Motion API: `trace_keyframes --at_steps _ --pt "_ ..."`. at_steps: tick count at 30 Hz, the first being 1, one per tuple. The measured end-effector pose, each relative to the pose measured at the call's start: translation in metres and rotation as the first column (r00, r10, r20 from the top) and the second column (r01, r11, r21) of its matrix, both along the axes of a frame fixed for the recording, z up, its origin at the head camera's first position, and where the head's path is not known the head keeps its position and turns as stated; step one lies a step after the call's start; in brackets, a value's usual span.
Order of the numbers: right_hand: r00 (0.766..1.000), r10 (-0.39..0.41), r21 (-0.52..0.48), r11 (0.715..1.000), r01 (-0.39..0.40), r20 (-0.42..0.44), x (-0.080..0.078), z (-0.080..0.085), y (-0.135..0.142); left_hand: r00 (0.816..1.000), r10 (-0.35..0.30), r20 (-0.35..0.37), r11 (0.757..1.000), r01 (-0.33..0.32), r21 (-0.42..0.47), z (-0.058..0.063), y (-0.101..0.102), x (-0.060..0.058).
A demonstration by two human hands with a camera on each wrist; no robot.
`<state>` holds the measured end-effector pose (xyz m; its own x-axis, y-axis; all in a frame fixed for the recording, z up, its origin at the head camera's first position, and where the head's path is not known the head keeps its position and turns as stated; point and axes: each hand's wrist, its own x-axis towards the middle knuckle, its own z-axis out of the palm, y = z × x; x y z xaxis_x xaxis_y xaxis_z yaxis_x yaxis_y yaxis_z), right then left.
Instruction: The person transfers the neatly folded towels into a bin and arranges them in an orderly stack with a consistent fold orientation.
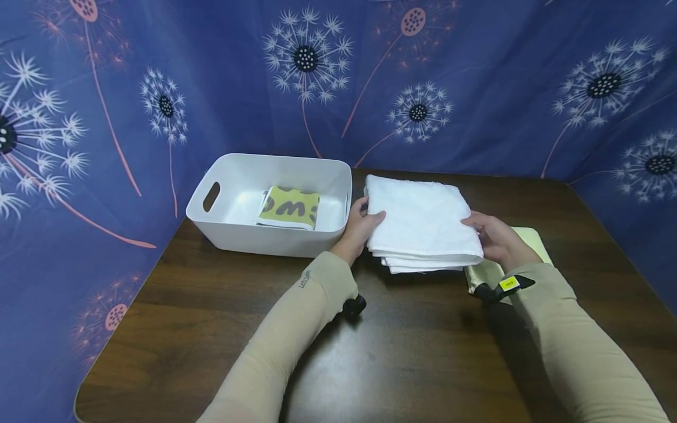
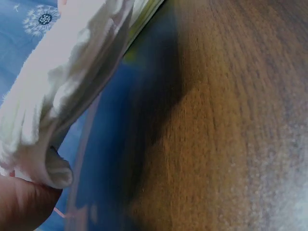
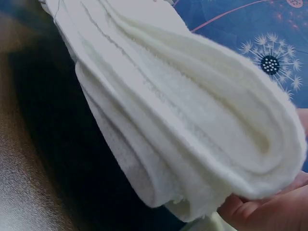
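Note:
A folded white towel (image 1: 420, 220) is held between both hands, raised off the table as its shadow in the wrist views suggests. My left hand (image 1: 361, 230) grips its left edge, thumb on top. At the opposite edge, my right hand (image 1: 497, 238) pinches the layers, thumb above and fingers underneath. The right wrist view shows the towel's stacked folds (image 3: 168, 101) side-on. Just left of the left hand stands a white plastic bin (image 1: 270, 239), holding a folded yellow-green cloth (image 1: 290, 208) with grey markings. Under the right hand and wrist lies a pale yellow-green cloth (image 1: 533, 242), partly hidden.
Everything stands on a dark brown wooden table (image 1: 211, 329) with a rounded front left corner. A blue curtain (image 1: 222, 82) with a dandelion print hangs behind and along the sides. The bin's near right corner is close to the left wrist.

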<state>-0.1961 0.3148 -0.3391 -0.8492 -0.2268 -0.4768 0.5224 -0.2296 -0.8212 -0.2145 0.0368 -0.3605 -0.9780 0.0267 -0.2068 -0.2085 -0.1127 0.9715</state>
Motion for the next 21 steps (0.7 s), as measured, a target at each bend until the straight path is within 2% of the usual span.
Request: trace_keyframes --at_steps 2,7,12,21 --pt "1.000 0.003 -0.035 0.999 -0.003 -0.009 0.000 0.001 0.004 1.000 -0.005 -0.017 1.000 0.005 0.010 0.001 0.000 0.001" --pt "1.000 -0.018 -0.079 0.997 0.017 -0.011 0.005 0.015 0.003 0.999 -0.008 -0.040 1.000 0.009 0.016 0.006 0.001 0.003" --pt "0.999 -0.023 -0.089 0.996 0.020 -0.024 0.010 0.028 0.000 0.998 -0.012 -0.054 1.000 0.013 0.012 0.012 0.001 0.003" --pt "0.996 0.008 -0.111 0.994 -0.018 -0.089 0.014 0.039 0.010 0.998 -0.034 -0.055 0.999 0.034 -0.006 0.035 0.002 0.006"
